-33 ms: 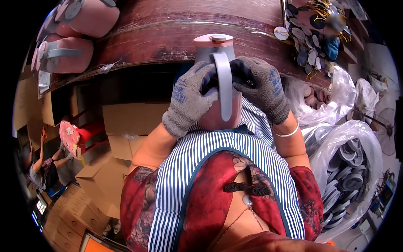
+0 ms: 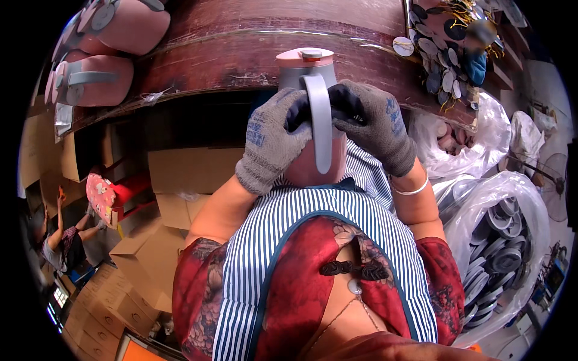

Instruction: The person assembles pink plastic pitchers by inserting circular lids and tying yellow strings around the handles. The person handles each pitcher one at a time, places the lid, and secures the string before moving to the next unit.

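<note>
A pink and grey vacuum jug (image 2: 313, 165) stands upright against my striped apron, its pink lid topped by a small red and grey button. Its long grey handle (image 2: 320, 120) faces me. My left hand (image 2: 274, 135), in a grey knitted glove with a dark palm, is closed against the jug's left side, fingertips reaching behind the handle. On the other side my right hand (image 2: 374, 123), gloved alike, has its fingers curled to the thumb close by the handle. What the right fingertips pinch, if anything, is hidden.
More pink jugs (image 2: 99, 78) lie at the far left of the dark red table (image 2: 223, 57). Round tags with yellow strings (image 2: 442, 60) pile up at its right. Plastic bags of grey lids (image 2: 500, 246) and pink parts (image 2: 454, 139) stand right. Cardboard boxes (image 2: 144, 253) and another person (image 2: 63, 243) are left.
The jug and my left hand have shifted very slightly. Both hands keep their places about the handle.
</note>
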Available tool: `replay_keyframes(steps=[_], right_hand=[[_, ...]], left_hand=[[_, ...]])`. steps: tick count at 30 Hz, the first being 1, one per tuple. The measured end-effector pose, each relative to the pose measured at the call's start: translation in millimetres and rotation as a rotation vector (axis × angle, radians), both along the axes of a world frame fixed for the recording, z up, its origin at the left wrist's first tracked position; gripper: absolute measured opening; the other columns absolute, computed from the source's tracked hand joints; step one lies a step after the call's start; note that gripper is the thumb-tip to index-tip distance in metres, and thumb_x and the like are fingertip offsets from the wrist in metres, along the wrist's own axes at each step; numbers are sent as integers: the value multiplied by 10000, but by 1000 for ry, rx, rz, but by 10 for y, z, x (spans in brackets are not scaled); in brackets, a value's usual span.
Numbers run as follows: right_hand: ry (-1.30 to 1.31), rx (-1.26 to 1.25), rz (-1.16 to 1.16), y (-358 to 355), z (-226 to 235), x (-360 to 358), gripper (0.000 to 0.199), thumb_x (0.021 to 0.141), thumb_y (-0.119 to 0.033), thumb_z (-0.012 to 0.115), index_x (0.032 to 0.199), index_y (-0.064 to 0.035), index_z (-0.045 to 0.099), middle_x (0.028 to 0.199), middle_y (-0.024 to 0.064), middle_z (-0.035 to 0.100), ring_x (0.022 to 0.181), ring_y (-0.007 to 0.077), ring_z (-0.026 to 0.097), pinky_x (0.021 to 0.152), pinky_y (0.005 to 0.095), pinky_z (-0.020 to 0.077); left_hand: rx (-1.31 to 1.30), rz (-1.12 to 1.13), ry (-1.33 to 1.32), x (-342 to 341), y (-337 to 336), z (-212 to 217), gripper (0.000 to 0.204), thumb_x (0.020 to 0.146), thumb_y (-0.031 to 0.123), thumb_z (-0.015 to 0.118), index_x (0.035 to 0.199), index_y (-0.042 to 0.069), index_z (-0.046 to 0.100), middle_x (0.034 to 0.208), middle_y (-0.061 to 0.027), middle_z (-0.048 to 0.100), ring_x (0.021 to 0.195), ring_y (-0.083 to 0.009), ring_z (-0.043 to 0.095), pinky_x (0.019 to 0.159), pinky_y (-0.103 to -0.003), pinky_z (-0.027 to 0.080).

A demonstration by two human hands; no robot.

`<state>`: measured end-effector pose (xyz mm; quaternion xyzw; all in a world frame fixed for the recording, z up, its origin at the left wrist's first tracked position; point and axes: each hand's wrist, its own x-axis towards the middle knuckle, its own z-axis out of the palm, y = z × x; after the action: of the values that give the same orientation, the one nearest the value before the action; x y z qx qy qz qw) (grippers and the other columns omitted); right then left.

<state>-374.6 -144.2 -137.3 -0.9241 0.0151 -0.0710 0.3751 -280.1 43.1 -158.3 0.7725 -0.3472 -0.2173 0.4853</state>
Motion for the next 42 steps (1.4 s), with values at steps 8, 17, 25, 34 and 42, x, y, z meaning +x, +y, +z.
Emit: replay_keyframes(steps=[8,17,25,34,42], right_hand=[[-202,318,-149,12,-410,-402,787,762,-313,851,1414,-54,493,1377,137,570,1279,297,535,1072,428,451],[-284,950,-467,374,-843,-390,737,886,-155,746,1511,-73,365,1487,142,433,1344,260,465,1140,391,387],[-267,1259,-502,445,-996,-586,728,913,45,602,1550,-37,259,1541,159,380,1406,257,426,1179,370,350],[-352,454,-209,195,-620,-306,765,838,79,606,1533,-77,327,1585,218,265,1359,369,482,1044,407,517],[-295,20,-87,59,-320,-320,997,611,98,663,1524,-171,369,1635,214,130,1421,486,332,1002,450,543]], left_hand=[[-201,230,660,-79,-46,-22,204,921,47,645,1115,-14,647,968,-44,712,786,-87,653,695,-231,527],[-33,9,173,-50,-14,-91,425,893,-18,646,1309,-31,557,1194,-94,675,1064,-156,653,947,-307,526],[-67,-17,152,-40,31,-228,458,854,15,691,1296,-21,575,1157,-122,672,1031,-199,667,935,-326,520],[19,34,-178,-97,-94,-112,448,745,87,763,1176,26,657,1093,-163,652,934,-303,672,800,-358,539],[65,-32,-172,-57,-142,-7,503,705,134,809,1171,18,660,1079,-165,677,863,-305,687,775,-341,542]])
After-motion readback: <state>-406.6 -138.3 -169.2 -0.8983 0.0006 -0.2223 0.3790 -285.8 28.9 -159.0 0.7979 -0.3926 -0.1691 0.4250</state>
